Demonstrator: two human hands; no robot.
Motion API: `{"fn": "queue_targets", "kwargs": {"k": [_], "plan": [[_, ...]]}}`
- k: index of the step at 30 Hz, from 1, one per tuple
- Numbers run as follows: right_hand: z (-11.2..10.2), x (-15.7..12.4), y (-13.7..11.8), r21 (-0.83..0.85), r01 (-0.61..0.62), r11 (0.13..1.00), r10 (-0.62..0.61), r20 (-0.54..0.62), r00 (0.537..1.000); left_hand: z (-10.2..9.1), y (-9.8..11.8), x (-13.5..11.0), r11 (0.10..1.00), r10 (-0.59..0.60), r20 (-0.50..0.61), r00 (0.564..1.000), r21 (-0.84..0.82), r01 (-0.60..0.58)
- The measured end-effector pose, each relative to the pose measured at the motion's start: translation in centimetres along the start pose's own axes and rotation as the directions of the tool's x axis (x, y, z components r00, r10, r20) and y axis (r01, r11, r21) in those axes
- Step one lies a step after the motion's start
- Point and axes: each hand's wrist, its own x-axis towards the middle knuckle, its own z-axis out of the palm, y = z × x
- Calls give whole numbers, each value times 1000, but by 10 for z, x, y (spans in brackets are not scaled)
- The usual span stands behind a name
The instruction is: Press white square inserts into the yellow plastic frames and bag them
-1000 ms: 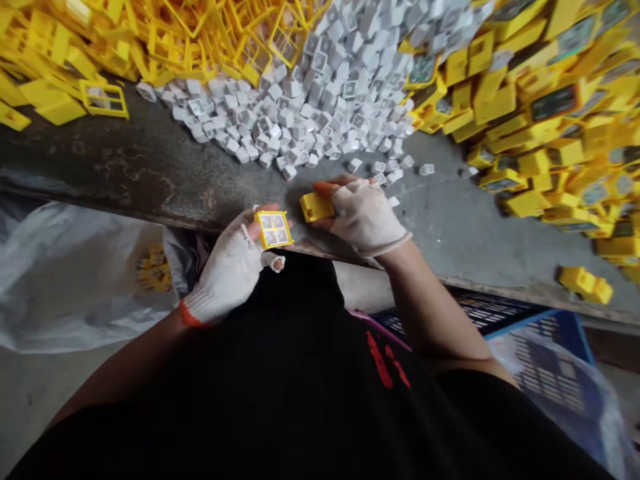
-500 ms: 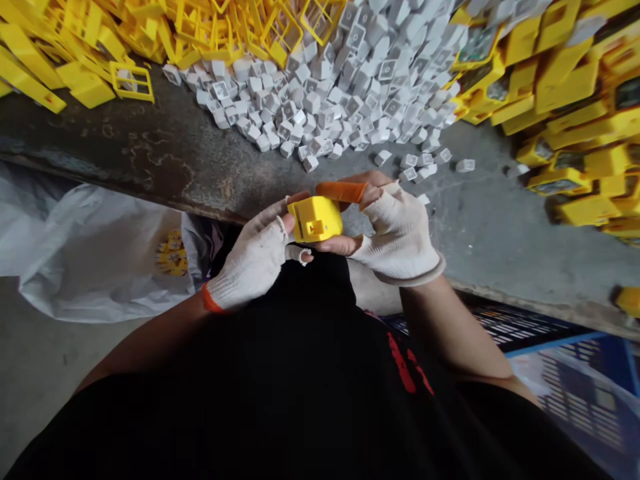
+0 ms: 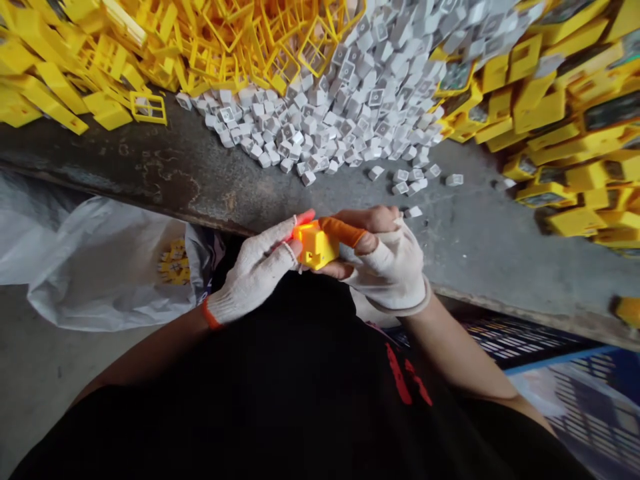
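Observation:
Both of my hands wear white fingerless gloves and meet at the near edge of a grey worktable (image 3: 475, 233). Between them sits a small yellow plastic block (image 3: 315, 245). My left hand (image 3: 257, 270) pinches its left side with closed fingers. My right hand (image 3: 385, 257) wraps the block's right side, an orange-capped finger lying across its top. The framed part I held earlier is hidden behind the block or joined to it; I cannot tell which.
A heap of small white cubes (image 3: 350, 100) fills the table's middle back. Yellow frames (image 3: 200, 47) pile at back left, yellow boxes (image 3: 560, 113) at right. A white plastic bag (image 3: 100, 260) hangs at left, a blue crate (image 3: 565, 373) lies lower right.
My hands came together: the left held a yellow frame with white squares, the right a yellow block; now both press on one block at the table edge.

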Motion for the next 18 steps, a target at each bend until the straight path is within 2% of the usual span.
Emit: {"fn": "queue_targets", "kwargs": {"k": [2,3,5,7,9,11,15,18], "plan": [[3,-3,-7,-43,-37,998,36,-27,999,-3,6,0,980,85,-13,996,184,-81],[5,-4,-9,-10,-72,997,71,-20,997,-4,8,1,958,122,-20,992,263,-112],[7,-4,-8,189,-194,962,186,59,981,-6,11,2,913,193,-12,981,369,-176],[10,-2,-2,437,-370,820,314,197,929,-8,11,3,877,245,39,969,416,-239],[11,3,4,583,-496,644,391,306,868,-9,11,3,846,302,85,949,436,-309],[12,9,7,645,-534,546,425,336,840,-9,11,2,828,313,92,945,461,-319],[11,18,-1,707,-511,488,458,290,840,0,22,-4,790,363,67,929,507,-345],[18,17,-9,741,-542,396,526,301,795,6,30,-9,840,345,-9,939,448,-304]]}}
